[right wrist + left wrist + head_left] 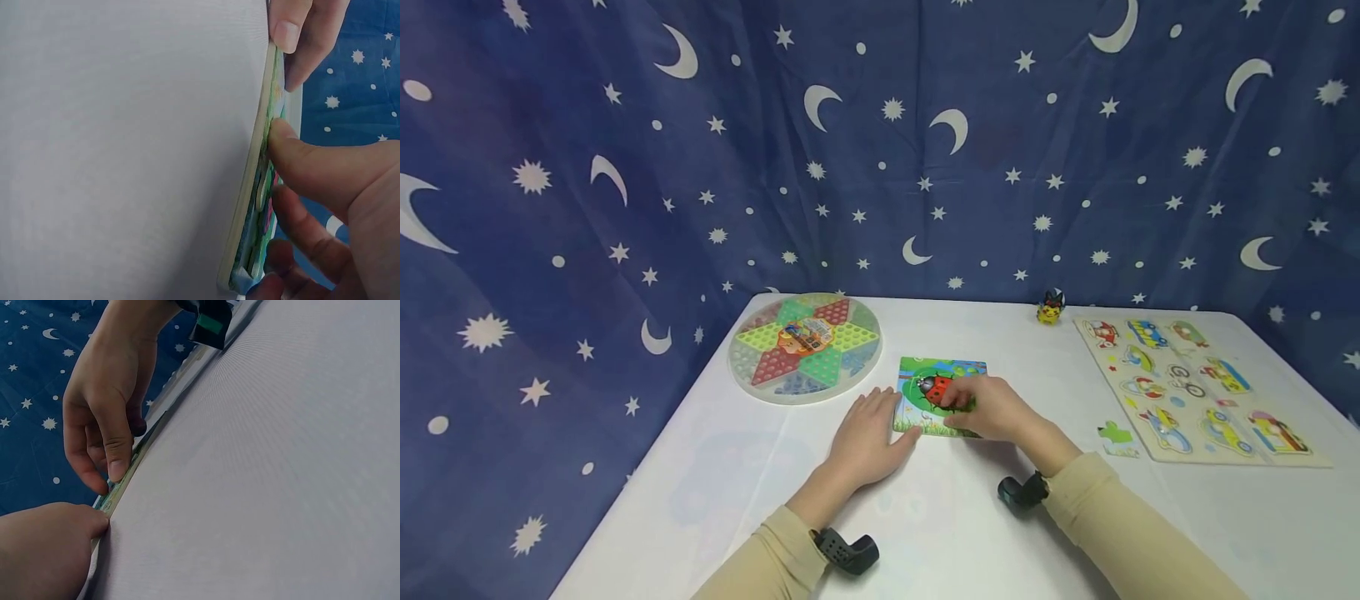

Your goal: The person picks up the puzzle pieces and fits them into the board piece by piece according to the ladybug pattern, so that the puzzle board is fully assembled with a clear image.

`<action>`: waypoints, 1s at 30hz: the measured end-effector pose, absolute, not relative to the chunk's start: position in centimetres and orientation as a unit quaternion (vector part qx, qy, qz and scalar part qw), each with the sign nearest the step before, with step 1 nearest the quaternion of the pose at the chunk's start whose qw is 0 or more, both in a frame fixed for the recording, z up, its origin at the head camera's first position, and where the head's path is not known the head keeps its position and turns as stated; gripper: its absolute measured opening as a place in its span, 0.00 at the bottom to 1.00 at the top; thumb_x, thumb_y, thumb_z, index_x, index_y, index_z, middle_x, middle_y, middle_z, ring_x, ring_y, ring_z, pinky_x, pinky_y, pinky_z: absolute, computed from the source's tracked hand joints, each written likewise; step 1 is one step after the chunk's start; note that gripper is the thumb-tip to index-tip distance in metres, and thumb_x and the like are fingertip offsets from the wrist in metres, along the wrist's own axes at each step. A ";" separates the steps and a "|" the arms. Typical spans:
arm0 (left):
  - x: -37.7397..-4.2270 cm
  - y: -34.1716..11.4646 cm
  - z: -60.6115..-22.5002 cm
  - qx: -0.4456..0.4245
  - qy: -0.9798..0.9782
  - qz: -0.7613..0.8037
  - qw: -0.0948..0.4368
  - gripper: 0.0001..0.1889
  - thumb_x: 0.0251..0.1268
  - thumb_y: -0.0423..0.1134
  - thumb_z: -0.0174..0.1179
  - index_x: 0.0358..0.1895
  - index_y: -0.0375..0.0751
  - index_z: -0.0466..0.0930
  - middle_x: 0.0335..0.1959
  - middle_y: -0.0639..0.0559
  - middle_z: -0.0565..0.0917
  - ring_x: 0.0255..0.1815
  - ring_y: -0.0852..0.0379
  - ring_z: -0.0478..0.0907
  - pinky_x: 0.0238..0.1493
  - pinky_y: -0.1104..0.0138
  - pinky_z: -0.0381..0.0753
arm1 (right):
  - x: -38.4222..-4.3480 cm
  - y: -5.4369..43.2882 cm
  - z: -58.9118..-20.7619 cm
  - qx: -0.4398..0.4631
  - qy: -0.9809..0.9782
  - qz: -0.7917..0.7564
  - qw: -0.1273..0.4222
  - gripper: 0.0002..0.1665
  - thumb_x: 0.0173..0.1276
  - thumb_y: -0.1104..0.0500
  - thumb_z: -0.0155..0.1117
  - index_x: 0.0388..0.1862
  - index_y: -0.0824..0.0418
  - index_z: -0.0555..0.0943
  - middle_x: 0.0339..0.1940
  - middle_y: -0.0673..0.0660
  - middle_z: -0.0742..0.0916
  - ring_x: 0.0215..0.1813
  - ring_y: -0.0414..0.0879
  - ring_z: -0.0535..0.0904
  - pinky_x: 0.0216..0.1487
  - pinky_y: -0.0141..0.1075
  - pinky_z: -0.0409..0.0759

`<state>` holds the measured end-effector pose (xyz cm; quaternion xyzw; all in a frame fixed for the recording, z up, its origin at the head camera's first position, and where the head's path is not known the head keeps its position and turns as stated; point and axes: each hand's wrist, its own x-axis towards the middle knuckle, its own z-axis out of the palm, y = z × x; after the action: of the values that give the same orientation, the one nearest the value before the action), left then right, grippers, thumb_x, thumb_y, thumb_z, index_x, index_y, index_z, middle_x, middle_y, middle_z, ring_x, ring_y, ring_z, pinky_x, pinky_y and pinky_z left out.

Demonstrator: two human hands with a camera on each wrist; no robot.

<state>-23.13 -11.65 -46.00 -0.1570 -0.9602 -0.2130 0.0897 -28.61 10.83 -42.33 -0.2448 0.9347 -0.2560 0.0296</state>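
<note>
A small square ladybug jigsaw puzzle (917,417) lies on the white table in the head view. My left hand (867,442) rests at its left side, fingers fairly straight along the edge and thumb at the near corner. Over the puzzle's right part, my right hand (992,408) has its fingers bent and pinches a puzzle piece. In the right wrist view the right thumb (297,150) presses on that piece's near side, and parts there sit slightly raised above the board (250,181). Fingers hide the piece's shape. A loose green puzzle piece (1117,438) lies farther right.
A round Chinese checkers board (868,367) lies at the back left. A wooden peg puzzle with vehicle pictures (1217,457) is at the right. A small yellow figurine (1049,308) stands near the back edge, before a blue star-patterned curtain (880,150).
</note>
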 end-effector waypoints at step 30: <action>-23.2 -11.7 -46.2 -0.162 -0.958 -0.212 0.102 0.36 0.73 0.58 0.57 0.72 0.32 0.70 0.73 0.36 0.71 0.77 0.39 0.62 0.80 0.50 0.55 | -25.9 14.2 -42.1 -0.291 0.927 -0.236 -0.033 0.12 0.70 0.64 0.69 0.48 0.52 0.91 0.42 0.46 0.89 0.34 0.40 0.78 0.37 0.39 0.78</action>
<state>-23.23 -11.67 -46.24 -0.1619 -0.9584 -0.2120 0.1016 -25.86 14.23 -42.11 -0.2910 0.9266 -0.2357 -0.0334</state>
